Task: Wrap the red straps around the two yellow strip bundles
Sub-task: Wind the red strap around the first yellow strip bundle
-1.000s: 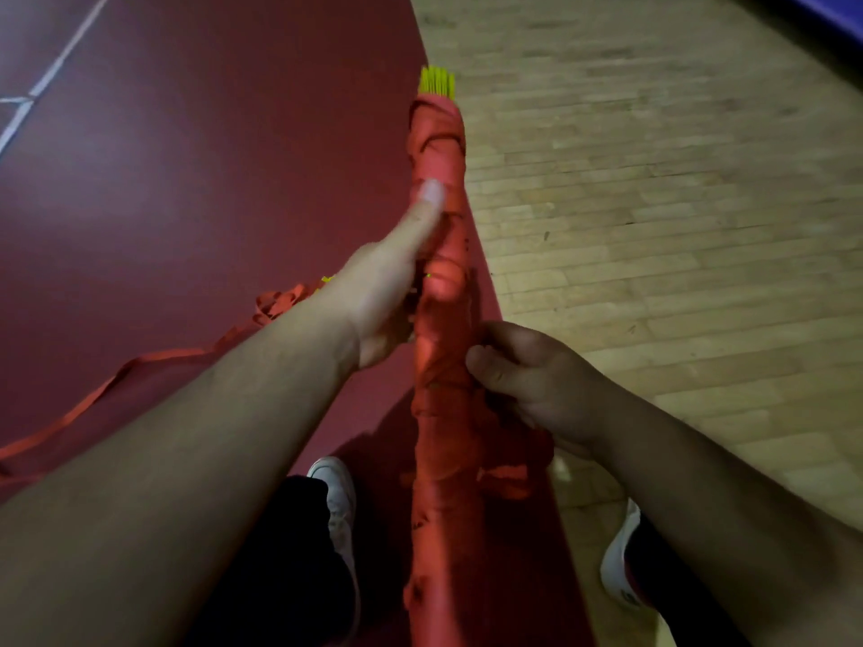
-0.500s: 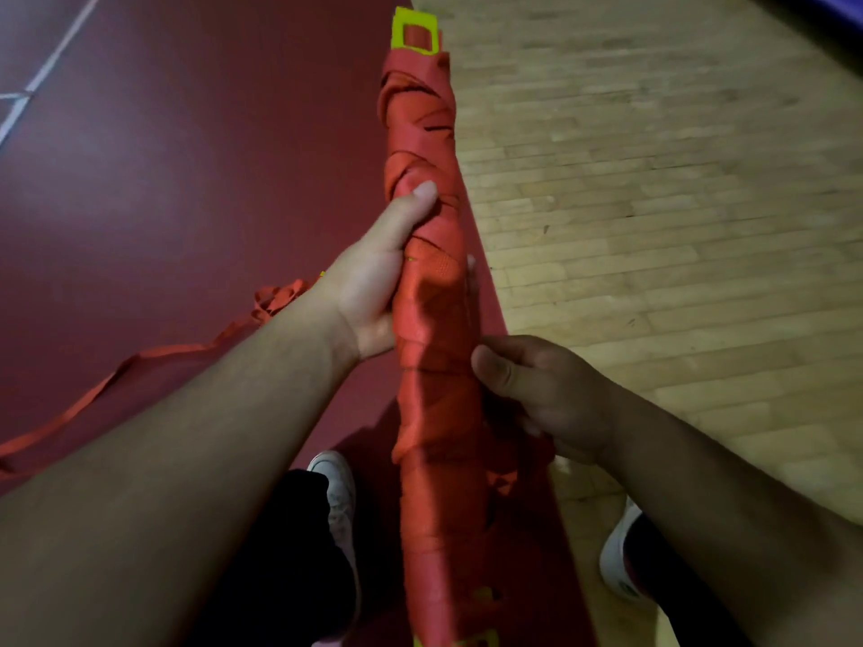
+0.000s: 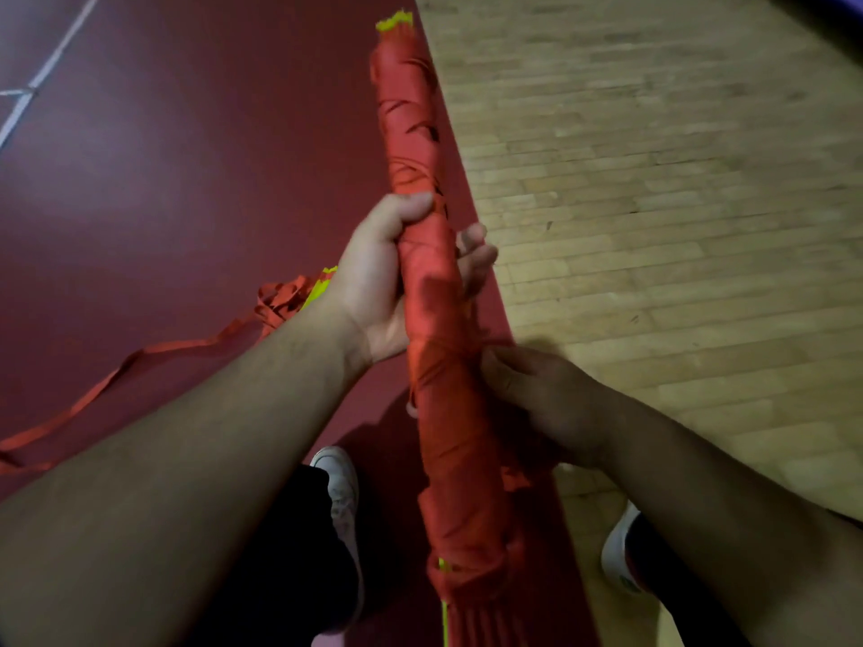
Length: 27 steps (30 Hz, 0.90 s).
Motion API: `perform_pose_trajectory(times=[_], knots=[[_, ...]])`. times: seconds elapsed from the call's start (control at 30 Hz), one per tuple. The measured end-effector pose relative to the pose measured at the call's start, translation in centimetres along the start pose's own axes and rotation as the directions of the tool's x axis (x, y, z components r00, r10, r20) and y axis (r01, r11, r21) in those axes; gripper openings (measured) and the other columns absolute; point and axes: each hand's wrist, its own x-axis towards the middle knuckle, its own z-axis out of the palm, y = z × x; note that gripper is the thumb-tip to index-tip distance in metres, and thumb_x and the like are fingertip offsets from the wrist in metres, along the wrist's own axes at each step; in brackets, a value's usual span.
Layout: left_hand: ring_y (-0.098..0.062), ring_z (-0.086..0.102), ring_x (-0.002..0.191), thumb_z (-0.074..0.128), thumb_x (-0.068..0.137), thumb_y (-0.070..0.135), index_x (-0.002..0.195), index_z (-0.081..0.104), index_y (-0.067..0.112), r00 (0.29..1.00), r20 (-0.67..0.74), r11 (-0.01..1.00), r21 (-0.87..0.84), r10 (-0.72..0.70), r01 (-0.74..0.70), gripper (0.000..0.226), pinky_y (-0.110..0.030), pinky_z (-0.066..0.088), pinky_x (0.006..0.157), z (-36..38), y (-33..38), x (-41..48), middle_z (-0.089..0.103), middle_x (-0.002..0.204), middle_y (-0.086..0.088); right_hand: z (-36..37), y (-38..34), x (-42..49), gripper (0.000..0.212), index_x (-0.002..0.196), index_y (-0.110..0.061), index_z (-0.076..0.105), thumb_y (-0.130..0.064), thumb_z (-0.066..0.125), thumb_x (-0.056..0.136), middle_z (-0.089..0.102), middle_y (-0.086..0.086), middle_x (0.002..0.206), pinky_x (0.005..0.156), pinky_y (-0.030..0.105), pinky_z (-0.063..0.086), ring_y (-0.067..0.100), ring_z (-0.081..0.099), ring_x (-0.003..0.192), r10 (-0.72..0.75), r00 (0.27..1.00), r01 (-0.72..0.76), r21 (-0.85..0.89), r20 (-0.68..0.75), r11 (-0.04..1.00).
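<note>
Red strap (image 3: 434,366) covers nearly all of one yellow strip bundle (image 3: 413,133).
Held upright mid-scene, it shows yellow only at its far tip. The left hand (image 3: 392,277) is clamped round its middle, likely steadying it and trapping the turns. The right hand (image 3: 537,394), nearer and shadowed, curls against its right side, seemingly pinching the strap taut. The second bundle (image 3: 320,287) lies left on the red mat (image 3: 163,179), its loose strap (image 3: 140,361) trailing.
</note>
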Motion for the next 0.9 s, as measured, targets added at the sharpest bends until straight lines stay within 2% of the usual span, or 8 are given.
perform_pose_trajectory(times=[0.07, 0.17, 0.3, 0.37, 0.5, 0.6, 0.8, 0.9], knots=[[-0.021, 0.058, 0.073, 0.057, 0.08, 0.042, 0.071, 0.069, 0.002, 0.999, 0.001, 0.998, -0.044, 0.038, -0.038, 0.043, -0.032, 0.053, 0.073, -0.2, 0.2, 0.3, 0.059, 0.078, -0.009, 0.3, -0.3, 0.0, 0.087, 0.107, -0.001, 0.066, -0.072, 0.082, 0.059, 0.053, 0.05, 0.112, 0.092, 0.08, 0.035, 0.071, 0.05, 0.097, -0.012, 1.0, 0.012, 0.074, 0.002, 0.997], [-0.021, 0.062, 0.069, 0.066, 0.081, 0.056, 0.102, 0.064, 0.012, 0.991, -0.103, 0.961, 0.272, 0.083, -0.052, 0.049, -0.036, 0.053, 0.072, -1.3, 0.8, 1.0, 0.061, 0.081, -0.008, 0.0, -1.5, 0.0, 0.08, 0.097, -0.008, 0.071, -0.075, 0.081, 0.055, 0.06, 0.031, 0.1, 0.081, 0.053, 0.038, 0.038, 0.052, 0.092, -0.05, 0.998, 0.051, 0.013, -0.031, 0.999], [-0.02, 0.066, 0.065, 0.077, 0.074, 0.049, 0.092, 0.069, 0.013, 0.988, -0.154, 0.869, 0.487, -0.02, 0.093, 0.041, -0.031, 0.056, 0.062, -1.1, -1.1, 0.2, 0.069, 0.076, -0.006, -0.1, -1.5, 0.3, 0.035, 0.076, -0.019, 0.069, -0.052, 0.073, 0.085, 0.072, -0.01, 0.069, 0.068, 0.03, 0.05, 0.0, 0.063, 0.065, -0.044, 0.997, 0.008, -0.48, -0.063, 0.877], [-0.017, 0.063, 0.05, 0.076, 0.084, 0.029, 0.083, 0.067, 0.012, 0.982, -0.178, 0.844, 0.534, 0.057, 0.048, 0.02, -0.026, 0.052, 0.05, -0.8, -2.5, -0.2, 0.067, 0.063, -0.006, 0.3, -1.0, 0.3, 0.029, 0.072, -0.021, 0.066, -0.045, 0.072, 0.087, 0.07, -0.008, 0.065, 0.062, 0.031, 0.05, 0.001, 0.062, 0.058, -0.054, 0.998, 0.017, -0.606, -0.043, 0.795], [-0.016, 0.065, 0.061, 0.064, 0.092, 0.018, 0.092, 0.067, 0.008, 0.995, -0.037, 0.934, 0.35, 0.092, -0.073, 0.011, -0.029, 0.056, 0.059, -0.7, -2.1, -0.2, 0.069, 0.074, -0.007, 0.1, -0.8, -0.5, 0.062, 0.1, -0.006, 0.07, -0.062, 0.072, 0.071, 0.069, 0.003, 0.072, 0.053, 0.023, 0.048, 0.008, 0.061, 0.054, -0.019, 1.0, 0.018, -0.308, 0.0, 0.951], [-0.015, 0.071, 0.078, 0.058, 0.082, 0.04, 0.104, 0.07, 0.006, 0.993, 0.115, 0.988, 0.14, 0.041, -0.057, 0.042, -0.033, 0.06, 0.07, -0.8, -0.7, -0.3, 0.072, 0.089, -0.005, -0.8, -1.3, -1.2, 0.083, 0.103, 0.015, 0.057, -0.059, 0.078, 0.071, 0.049, 0.011, 0.061, 0.036, 0.014, 0.03, 0.003, 0.037, 0.035, -0.002, 0.995, 0.011, -0.096, 0.095, 0.995], [-0.012, 0.069, 0.064, 0.021, 0.092, 0.071, 0.065, 0.076, 0.017, 0.981, 0.128, 0.989, 0.003, 0.145, -0.147, 0.082, -0.026, 0.059, 0.069, -1.1, 0.4, -0.3, 0.068, 0.07, 0.0, -0.1, -1.7, -1.7, 0.028, 0.095, -0.021, 0.07, -0.046, 0.074, 0.082, 0.056, -0.006, 0.057, 0.039, 0.018, 0.026, 0.0, 0.039, 0.036, -0.064, 0.975, 0.081, -0.075, 0.211, 0.994], [-0.008, 0.066, 0.062, 0.015, 0.092, 0.073, 0.074, 0.076, 0.02, 0.977, 0.098, 0.982, -0.043, 0.189, -0.186, 0.083, -0.02, 0.058, 0.063, -0.7, -0.1, 0.0, 0.066, 0.069, 0.003, 0.5, -1.5, -1.6, 0.051, 0.108, -0.026, 0.069, -0.06, 0.071, 0.07, 0.065, 0.003, 0.07, 0.039, 0.012, 0.036, -0.001, 0.048, 0.043, -0.147, 0.968, 0.16, -0.054, 0.201, 0.986]])
